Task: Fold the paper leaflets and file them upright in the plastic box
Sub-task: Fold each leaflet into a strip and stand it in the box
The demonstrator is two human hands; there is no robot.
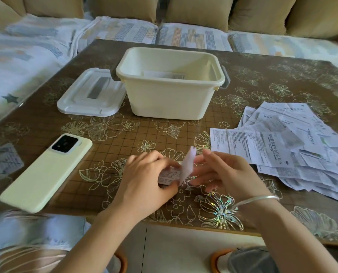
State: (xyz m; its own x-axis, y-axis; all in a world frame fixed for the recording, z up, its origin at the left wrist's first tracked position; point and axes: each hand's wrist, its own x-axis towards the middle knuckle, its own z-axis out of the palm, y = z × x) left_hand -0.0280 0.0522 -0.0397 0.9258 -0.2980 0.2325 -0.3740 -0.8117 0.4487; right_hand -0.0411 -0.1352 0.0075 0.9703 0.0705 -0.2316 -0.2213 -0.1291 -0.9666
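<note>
Where the left grip (144, 174) pinches, the leaflet (187, 164) lies.

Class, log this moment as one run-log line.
step: folding; left hand grips leaflet; right hand at raised flap; plastic box open; pile unfolded

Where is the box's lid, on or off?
Off. The lid lies flat on the table beside the open box.

There is one plastic box (170, 99). One lid (89, 95) lies left of it, and one phone (46, 172) nearer and left. Inside it at least one folded paper (164, 74) shows. Nearer than the box, two hands, the left hand (144, 180) and the right hand (229, 174), meet on one leaflet (186, 166). Right of the box is one heap of leaflets (294, 150), too overlapped to count.
</note>
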